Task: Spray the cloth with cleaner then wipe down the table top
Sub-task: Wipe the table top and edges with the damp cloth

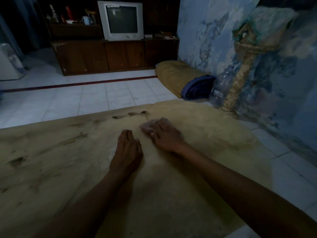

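Note:
A low tan wooden table top point(60, 160) with dark stains fills the lower part of the head view. My right hand point(165, 134) lies palm down near the table's middle, pressing a pale, blurred cloth point(147, 126) that shows only past the fingertips. My left hand point(127, 149) rests flat on the bare wood just left of it, fingers together, holding nothing. No spray bottle can be made out on the table.
A clear plastic bottle point(221, 85) stands on the floor by the blue peeling wall, next to a rope-wrapped post point(240, 79). A yellow cushion point(173, 74) and a blue bundle point(197, 88) lie beyond the table. A television point(121, 20) sits on a dark cabinet point(106, 55).

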